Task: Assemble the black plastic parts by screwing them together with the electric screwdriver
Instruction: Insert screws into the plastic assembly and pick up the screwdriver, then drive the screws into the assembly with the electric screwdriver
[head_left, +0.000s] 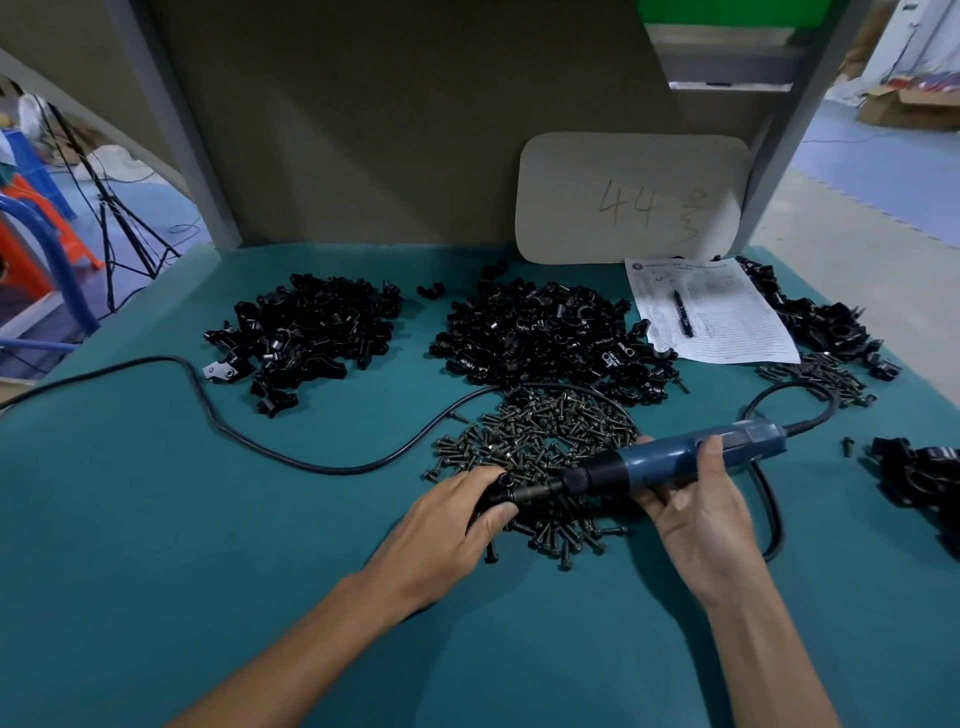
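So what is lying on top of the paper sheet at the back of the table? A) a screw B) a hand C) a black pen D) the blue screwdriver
C: a black pen rests on the printed paper sheet, while the blue screwdriver is held in the right hand, away from the sheet.

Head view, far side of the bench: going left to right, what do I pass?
Left pile of black parts → middle pile of black parts → paper sheet with pen → right pile of black parts.
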